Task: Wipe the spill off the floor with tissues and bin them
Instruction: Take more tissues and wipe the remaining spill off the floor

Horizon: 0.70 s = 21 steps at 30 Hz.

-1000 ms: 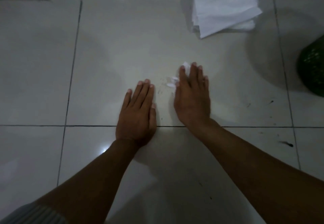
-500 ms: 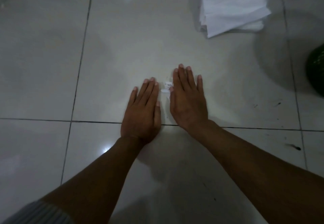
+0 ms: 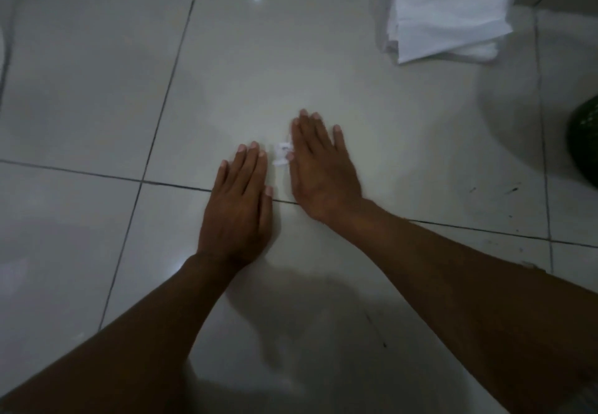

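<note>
While both hands lie flat, fingers straight, the left hand bare and the right hand pressing a wet tissue, it may shred across the floor

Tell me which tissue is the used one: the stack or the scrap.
The small crumpled tissue scrap on the floor between the left hand and right hand. The tissue stack by the wall lies flat and folded.
</note>
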Tool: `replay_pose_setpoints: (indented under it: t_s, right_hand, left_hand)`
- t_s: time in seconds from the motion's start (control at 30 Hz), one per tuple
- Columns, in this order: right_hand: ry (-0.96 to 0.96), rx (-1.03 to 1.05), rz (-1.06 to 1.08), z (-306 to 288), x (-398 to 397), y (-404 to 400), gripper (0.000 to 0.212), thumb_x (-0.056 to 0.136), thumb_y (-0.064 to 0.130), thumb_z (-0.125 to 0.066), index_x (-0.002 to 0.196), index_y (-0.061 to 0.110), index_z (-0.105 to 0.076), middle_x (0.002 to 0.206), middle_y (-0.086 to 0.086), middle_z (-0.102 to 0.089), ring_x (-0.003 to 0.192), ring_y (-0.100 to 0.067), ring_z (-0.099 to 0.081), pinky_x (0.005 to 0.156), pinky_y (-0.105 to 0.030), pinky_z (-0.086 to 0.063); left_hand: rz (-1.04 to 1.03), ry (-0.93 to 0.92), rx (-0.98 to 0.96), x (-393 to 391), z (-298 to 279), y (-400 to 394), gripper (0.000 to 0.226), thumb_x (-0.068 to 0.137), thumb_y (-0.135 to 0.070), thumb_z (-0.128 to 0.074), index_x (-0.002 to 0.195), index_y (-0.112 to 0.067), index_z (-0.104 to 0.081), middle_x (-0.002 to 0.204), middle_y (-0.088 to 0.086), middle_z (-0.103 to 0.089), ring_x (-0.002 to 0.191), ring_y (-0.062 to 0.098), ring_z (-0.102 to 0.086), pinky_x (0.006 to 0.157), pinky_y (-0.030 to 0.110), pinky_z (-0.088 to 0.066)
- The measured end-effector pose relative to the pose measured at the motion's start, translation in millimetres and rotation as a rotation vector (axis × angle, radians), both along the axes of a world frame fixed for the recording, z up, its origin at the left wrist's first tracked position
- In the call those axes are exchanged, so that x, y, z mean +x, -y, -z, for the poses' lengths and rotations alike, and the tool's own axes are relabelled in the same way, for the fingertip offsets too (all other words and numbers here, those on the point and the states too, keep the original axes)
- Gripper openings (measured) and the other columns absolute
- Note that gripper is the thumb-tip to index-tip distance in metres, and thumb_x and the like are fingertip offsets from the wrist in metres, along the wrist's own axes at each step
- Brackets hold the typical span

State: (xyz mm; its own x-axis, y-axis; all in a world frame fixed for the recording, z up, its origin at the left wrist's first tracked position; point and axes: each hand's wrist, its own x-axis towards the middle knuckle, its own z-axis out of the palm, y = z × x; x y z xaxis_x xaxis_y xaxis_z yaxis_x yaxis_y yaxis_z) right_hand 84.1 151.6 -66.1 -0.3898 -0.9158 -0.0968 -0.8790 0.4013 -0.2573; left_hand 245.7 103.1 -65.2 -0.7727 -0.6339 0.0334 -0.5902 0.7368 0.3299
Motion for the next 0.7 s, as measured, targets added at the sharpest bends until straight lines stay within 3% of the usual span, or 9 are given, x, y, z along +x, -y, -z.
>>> replay_pose_setpoints:
  t_s: [0.1, 0.17, 0.23, 0.33, 0.4, 0.6, 0.7]
  right_hand:
    - [-0.048, -0.016, -0.257, -2.0, 19.8, -44.2, 0.054, 0.105, 0.027, -0.028, 0.154, 0.007, -0.022, 0.163, -0.011, -0.017, 0.152, -0.024, -0.012, 0.124, -0.046, -0.008]
    - [-0.074, -0.020, -0.301, -3.9, 15.5, -67.6, 0.054, 0.104, 0.028, -0.028, 0.154, 0.008, -0.026, 0.162, -0.010, -0.022, 0.151, -0.023, -0.017, 0.123, -0.048, -0.013]
    - [-0.101, -0.010, -0.213, -4.7, 5.6, -69.5, 0.054, 0.103, 0.027, -0.028, 0.154, 0.008, -0.026, 0.162, -0.009, -0.023, 0.151, -0.023, -0.018, 0.123, -0.049, -0.012]
    - [-0.017, 0.007, 0.094, -5.4, 1.3, -33.8, 0.055, 0.105, 0.027, -0.027, 0.155, 0.008, -0.019, 0.164, -0.010, -0.014, 0.153, -0.023, -0.010, 0.124, -0.048, -0.005]
    - [0.035, 0.019, 0.180, -5.7, 9.4, -10.3, 0.057, 0.105, 0.029, -0.026, 0.155, 0.007, -0.014, 0.165, -0.011, -0.009, 0.153, -0.024, -0.004, 0.124, -0.049, -0.002]
    - [-0.041, -0.035, -0.205, -4.6, 58.1, -69.8, 0.051, 0.106, 0.028, -0.027, 0.153, 0.007, -0.027, 0.162, -0.011, -0.022, 0.151, -0.026, -0.017, 0.120, -0.053, -0.018]
    - [-0.068, -0.015, -0.124, -3.3, 53.5, -90.8, 0.051, 0.106, 0.028, -0.029, 0.153, 0.011, -0.029, 0.161, -0.007, -0.025, 0.150, -0.022, -0.020, 0.120, -0.054, -0.019]
  left_hand:
    - [-0.036, -0.012, -0.004, 13.4, 1.1, -10.8, 0.056, 0.102, -0.027, -0.026, 0.153, -0.003, -0.023, 0.162, 0.012, -0.018, 0.152, 0.023, -0.010, 0.125, 0.042, -0.009]
    - [-0.052, -0.014, 0.009, 18.3, 1.0, -16.3, 0.056, 0.102, -0.028, -0.026, 0.153, -0.004, -0.023, 0.162, 0.011, -0.018, 0.152, 0.022, -0.010, 0.124, 0.042, -0.009]
    - [-0.050, -0.008, 0.027, 21.0, 1.8, -19.3, 0.056, 0.102, -0.028, -0.025, 0.153, -0.005, -0.022, 0.163, 0.010, -0.016, 0.153, 0.020, -0.008, 0.125, 0.042, -0.009]
    - [-0.058, 0.001, 0.042, 22.1, 3.5, -17.5, 0.057, 0.102, -0.030, -0.023, 0.154, -0.008, -0.020, 0.164, 0.007, -0.014, 0.153, 0.016, -0.004, 0.125, 0.041, -0.007]
    - [-0.065, 0.004, 0.047, 22.1, 3.9, -17.2, 0.056, 0.102, -0.028, -0.024, 0.154, -0.008, -0.021, 0.164, 0.007, -0.015, 0.153, 0.016, -0.005, 0.125, 0.041, -0.009]
    - [-0.025, -0.006, 0.056, 24.0, 0.5, -15.8, 0.058, 0.099, -0.025, -0.025, 0.152, -0.003, -0.026, 0.162, 0.013, -0.020, 0.152, 0.024, -0.012, 0.124, 0.047, -0.014]
    - [-0.036, -0.004, 0.050, 24.3, 1.7, -15.4, 0.056, 0.100, -0.024, -0.027, 0.152, -0.004, -0.026, 0.162, 0.011, -0.020, 0.152, 0.023, -0.011, 0.124, 0.045, -0.013]
